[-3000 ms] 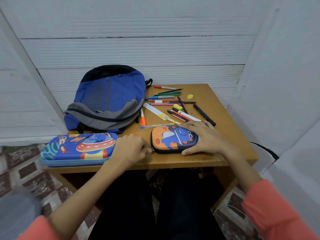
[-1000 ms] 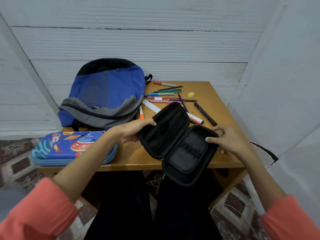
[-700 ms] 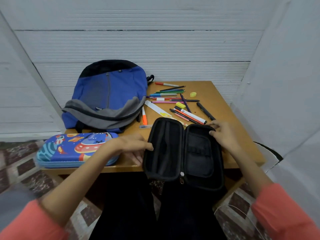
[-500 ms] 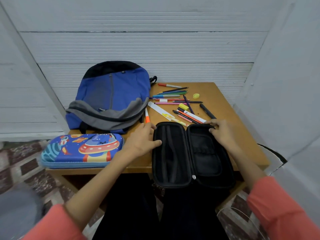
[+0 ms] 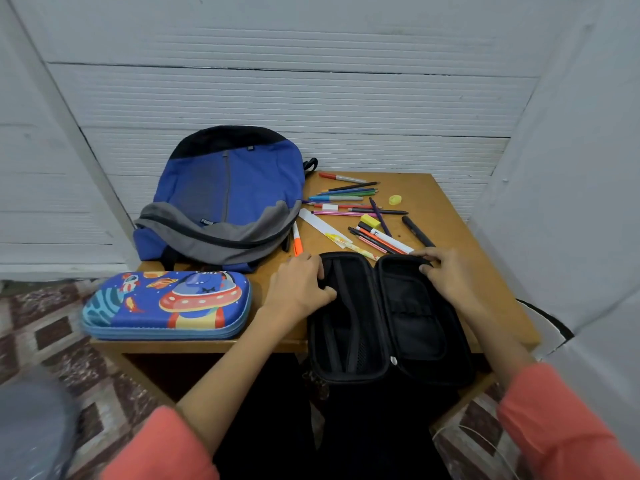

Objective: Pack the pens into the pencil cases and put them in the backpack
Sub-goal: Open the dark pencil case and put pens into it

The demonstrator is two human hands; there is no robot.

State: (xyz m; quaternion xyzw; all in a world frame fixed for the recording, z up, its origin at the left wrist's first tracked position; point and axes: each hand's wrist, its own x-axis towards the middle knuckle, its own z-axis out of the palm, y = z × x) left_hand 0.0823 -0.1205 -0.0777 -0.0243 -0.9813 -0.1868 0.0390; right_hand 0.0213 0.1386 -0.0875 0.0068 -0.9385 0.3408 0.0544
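Note:
A black-lined pencil case (image 5: 388,320) lies spread open at the table's front edge, its near end hanging over the edge. My left hand (image 5: 299,289) grips the rim of its left half. My right hand (image 5: 445,275) holds the top rim of its right half. Several pens and pencils (image 5: 349,202) lie scattered on the table behind the case, with an orange marker (image 5: 297,242) near the backpack. A second, blue pencil case with a UFO picture (image 5: 166,306) lies closed at the front left. The blue and grey backpack (image 5: 225,202) leans against the wall at the back left.
The small wooden table (image 5: 450,202) is hemmed in by white walls behind and to the right. A white ruler (image 5: 320,225), a yellow eraser (image 5: 394,199) and a yellow highlighter cap (image 5: 370,221) lie among the pens. Patterned floor tiles show on the left.
The small case was closed on the table, then lifted and opened. It now lies flat and open at the front edge, with both hands on its rims.

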